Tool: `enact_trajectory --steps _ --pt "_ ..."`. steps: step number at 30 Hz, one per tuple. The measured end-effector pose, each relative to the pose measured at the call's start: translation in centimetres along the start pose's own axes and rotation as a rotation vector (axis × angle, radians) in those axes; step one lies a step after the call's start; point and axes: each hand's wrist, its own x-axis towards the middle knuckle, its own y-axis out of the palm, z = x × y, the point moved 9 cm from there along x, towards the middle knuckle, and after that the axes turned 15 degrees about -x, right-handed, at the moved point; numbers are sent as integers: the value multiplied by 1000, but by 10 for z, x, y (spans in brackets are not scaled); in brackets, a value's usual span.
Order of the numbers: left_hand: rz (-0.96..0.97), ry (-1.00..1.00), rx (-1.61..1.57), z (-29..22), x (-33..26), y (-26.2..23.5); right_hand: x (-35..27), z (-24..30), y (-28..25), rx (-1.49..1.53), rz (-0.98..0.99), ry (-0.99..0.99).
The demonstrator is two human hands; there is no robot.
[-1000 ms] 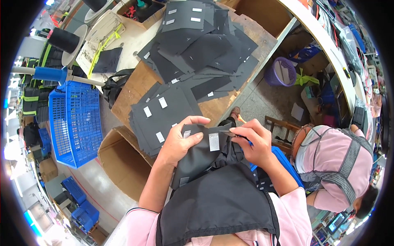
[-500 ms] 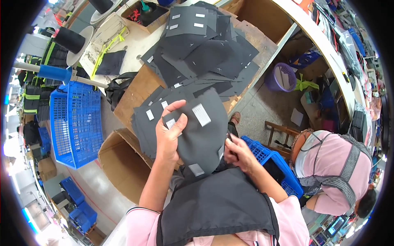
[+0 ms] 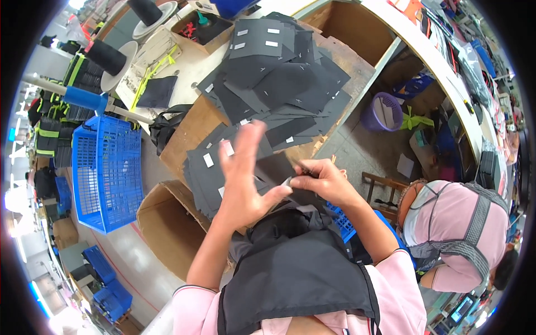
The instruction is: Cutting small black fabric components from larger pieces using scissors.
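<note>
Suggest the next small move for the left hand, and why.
I'd probably close the left hand gently on the dark piece: its fingers are spread, with the thumb near the right hand, which seems to pinch the piece at its right side, so a second grip should steady it.

Lighting is bright at the right hand [image 3: 325, 182]; left of its grip, the left hand [image 3: 242, 184] is motion-blurred, the cardboard box [image 3: 149, 211] interior shadowed, the curved fisheye rim glare-saturated.
</note>
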Motion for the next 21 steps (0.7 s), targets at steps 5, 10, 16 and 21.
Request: enact_trajectory --steps 5,10,16,21 --pt "393 -623 -888 51 -24 50 -3 13 1 -24 -21 -97" --pt "125 -802 -1189 61 -40 60 -56 72 -39 -997 -799 -303" --pt "12 -757 -1220 56 -33 57 -68 49 -9 -765 -600 -363" --pt "-5 -726 -1163 53 -34 51 -60 51 -5 -782 -596 -431"
